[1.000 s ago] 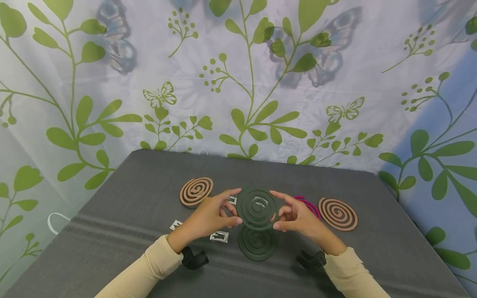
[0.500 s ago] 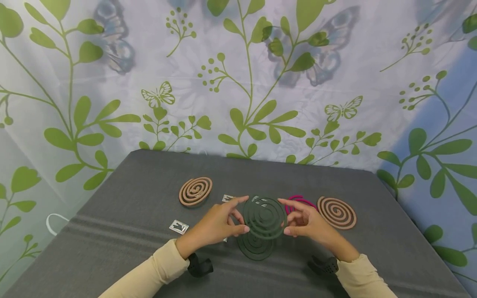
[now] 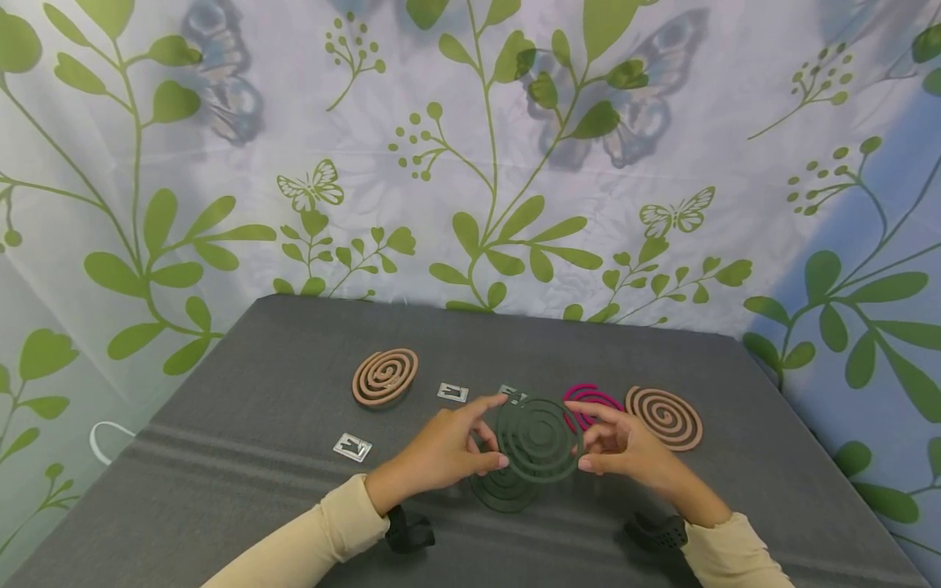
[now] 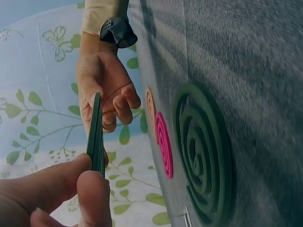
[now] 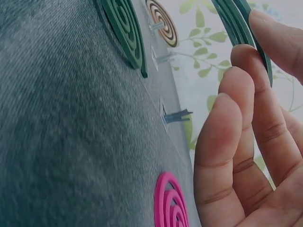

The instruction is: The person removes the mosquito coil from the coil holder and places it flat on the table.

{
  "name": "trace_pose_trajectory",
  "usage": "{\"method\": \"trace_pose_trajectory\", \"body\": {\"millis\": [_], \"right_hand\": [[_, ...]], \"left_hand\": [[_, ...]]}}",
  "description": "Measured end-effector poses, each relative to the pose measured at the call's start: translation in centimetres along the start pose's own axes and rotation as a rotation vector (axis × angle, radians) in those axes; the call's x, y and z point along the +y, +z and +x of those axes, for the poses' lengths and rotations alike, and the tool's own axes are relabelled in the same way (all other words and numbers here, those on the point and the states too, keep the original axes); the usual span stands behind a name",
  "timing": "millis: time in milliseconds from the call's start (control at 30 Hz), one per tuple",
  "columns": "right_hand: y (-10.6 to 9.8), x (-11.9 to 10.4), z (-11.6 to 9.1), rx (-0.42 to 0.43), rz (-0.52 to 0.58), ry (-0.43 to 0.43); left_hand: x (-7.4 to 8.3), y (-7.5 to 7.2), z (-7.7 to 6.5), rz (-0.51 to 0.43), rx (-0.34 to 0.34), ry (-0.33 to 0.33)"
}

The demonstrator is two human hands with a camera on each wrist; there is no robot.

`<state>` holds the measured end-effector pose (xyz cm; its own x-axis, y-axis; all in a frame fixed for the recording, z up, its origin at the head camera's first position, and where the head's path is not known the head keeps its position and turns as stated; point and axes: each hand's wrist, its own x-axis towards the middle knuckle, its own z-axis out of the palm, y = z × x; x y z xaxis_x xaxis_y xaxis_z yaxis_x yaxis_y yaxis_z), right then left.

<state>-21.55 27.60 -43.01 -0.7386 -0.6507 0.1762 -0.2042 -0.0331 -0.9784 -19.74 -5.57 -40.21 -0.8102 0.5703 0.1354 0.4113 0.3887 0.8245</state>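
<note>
A dark green mosquito coil [image 3: 540, 441] is held up over the table between both hands. My left hand [image 3: 448, 445] pinches its left edge between thumb and fingers. On the opposite edge, my right hand [image 3: 625, 445] pinches with thumb and forefinger, its other fingers bent beside it. Seen edge-on in the left wrist view, the held coil [image 4: 96, 137] shows thin layers lying together. Below it, partly covered in the head view, another green coil [image 3: 503, 494] lies on the cloth. Behind the right hand is a pink coil [image 3: 584, 387], partly hidden.
Tan coils lie at left [image 3: 385, 377] and right [image 3: 665, 418]. Small metal coil stands [image 3: 353, 447] rest on the grey-covered table [image 3: 243, 441], one [image 3: 453, 393] near the middle and another [image 3: 509, 392] partly behind the held coil. A leaf-print curtain [image 3: 441, 163] hangs behind.
Both hands have moved right and slightly down with the green coil. The coil on the table and the metal stands at left are now less covered.
</note>
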Motion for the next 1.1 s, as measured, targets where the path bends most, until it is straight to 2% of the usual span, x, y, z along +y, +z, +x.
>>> {"method": "trace_pose_trajectory", "body": {"millis": [267,533,867,1100], "right_hand": [[-0.8,-0.5,-1.1,-0.016,-0.007,0.048],[-1.7,-0.5,-2.2,-0.075,0.008,0.082],[-2.8,-0.3,-3.3,-0.125,0.061,0.146],[-3.4,-0.1,-3.8,-0.137,0.061,0.173]], "left_hand": [[0.5,1.2,0.6,-0.019,-0.008,-0.019],[0.8,2.5,1.2,-0.059,-0.043,-0.053],[0.8,3.9,1.9,-0.094,-0.072,-0.070],[0.8,4.3,2.2,-0.135,-0.125,-0.081]]}}
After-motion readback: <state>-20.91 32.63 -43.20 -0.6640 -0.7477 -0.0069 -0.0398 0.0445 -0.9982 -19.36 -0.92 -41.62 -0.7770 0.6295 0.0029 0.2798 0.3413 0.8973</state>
